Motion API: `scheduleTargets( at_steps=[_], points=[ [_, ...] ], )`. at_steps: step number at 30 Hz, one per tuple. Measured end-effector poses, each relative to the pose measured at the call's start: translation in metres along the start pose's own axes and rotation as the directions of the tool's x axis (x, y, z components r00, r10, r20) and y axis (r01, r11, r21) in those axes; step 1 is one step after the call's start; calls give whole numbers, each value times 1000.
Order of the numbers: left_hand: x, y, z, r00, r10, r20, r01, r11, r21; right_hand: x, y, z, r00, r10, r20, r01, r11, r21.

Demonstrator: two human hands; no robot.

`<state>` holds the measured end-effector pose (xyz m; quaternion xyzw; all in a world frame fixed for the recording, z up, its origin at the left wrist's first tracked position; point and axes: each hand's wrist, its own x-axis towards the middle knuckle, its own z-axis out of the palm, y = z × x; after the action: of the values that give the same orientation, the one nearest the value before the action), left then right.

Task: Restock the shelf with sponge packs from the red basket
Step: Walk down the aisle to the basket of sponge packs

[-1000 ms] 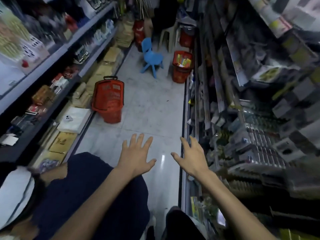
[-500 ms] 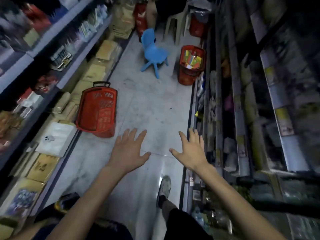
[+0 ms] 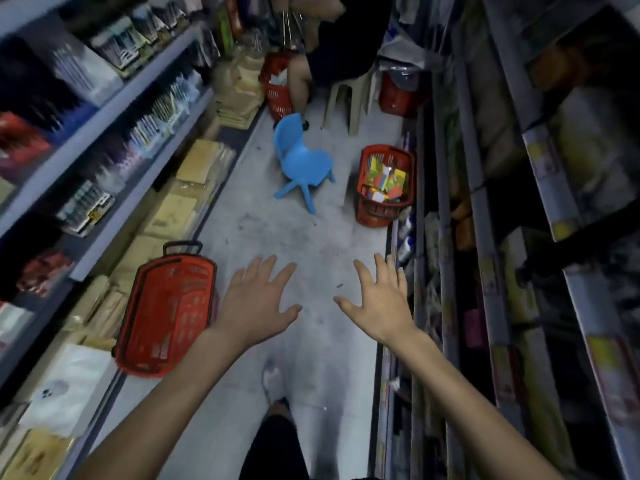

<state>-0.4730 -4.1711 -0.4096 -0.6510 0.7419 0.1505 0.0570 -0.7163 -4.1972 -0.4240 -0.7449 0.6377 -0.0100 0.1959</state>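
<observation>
On the left, a red basket (image 3: 166,313) stands on the floor (image 3: 277,230) by the left shelf (image 3: 104,109). Your left hand (image 3: 258,306) is just beside it, spread wide open and holding nothing. Your right hand (image 3: 381,306) is spread wide open too, with nothing in it. Far ahead sits a small blue chair (image 3: 301,164). To its right, a second red basket (image 3: 382,185) holds bright packs (image 3: 384,178), right beside the right shelf (image 3: 485,202).

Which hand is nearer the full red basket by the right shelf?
Right. The right hand is just below the basket; the left hand is farther, down-left of it.
</observation>
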Motion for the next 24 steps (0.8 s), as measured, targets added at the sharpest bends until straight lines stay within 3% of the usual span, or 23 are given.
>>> scheduleTargets(
  at_steps=[12,16,24],
  points=[
    [345,-85,-130,983,181,-13,-179,980,92,316,-12,-82,991,81,-105,-84,996,-24],
    [442,-92,-160,945,311,-106,-303,950,79,393,-3,-114,980,138,-141,-135,990,28],
    [653,-75,-202,911,408,60,-412,898,153,563,66,-140,942,278,-186,-255,957,138]
  ],
)
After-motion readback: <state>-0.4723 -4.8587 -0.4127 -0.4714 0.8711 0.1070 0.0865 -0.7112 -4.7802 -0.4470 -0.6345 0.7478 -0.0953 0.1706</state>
